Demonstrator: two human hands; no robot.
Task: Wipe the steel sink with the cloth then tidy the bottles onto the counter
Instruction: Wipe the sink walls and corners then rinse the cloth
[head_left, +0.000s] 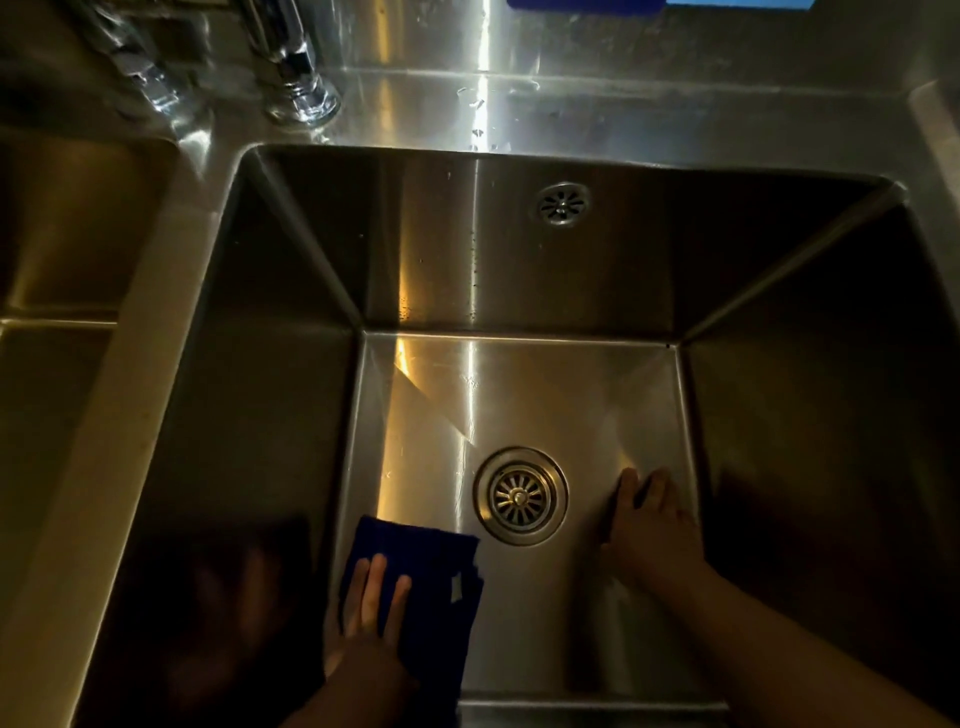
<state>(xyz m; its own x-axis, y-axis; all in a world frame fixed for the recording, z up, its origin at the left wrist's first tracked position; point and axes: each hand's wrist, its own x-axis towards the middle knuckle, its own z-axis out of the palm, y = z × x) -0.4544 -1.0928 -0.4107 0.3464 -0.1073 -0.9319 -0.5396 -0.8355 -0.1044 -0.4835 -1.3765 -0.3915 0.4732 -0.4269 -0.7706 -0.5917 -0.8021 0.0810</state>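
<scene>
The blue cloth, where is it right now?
In the head view the blue cloth lies on the sink floor at the near left, pressed flat under the fingers of the left hand, just left of the round drain.

This looks like a kitchen washing-up area: a deep, square stainless-steel sink (519, 260) has a round drain strainer (519, 496) in its floor and an overflow grille (563, 203) in its back wall. Chrome tap bases (301, 98) stand on the steel tabletop (649, 114) behind, with a second basin (62, 218) alongside.
</scene>
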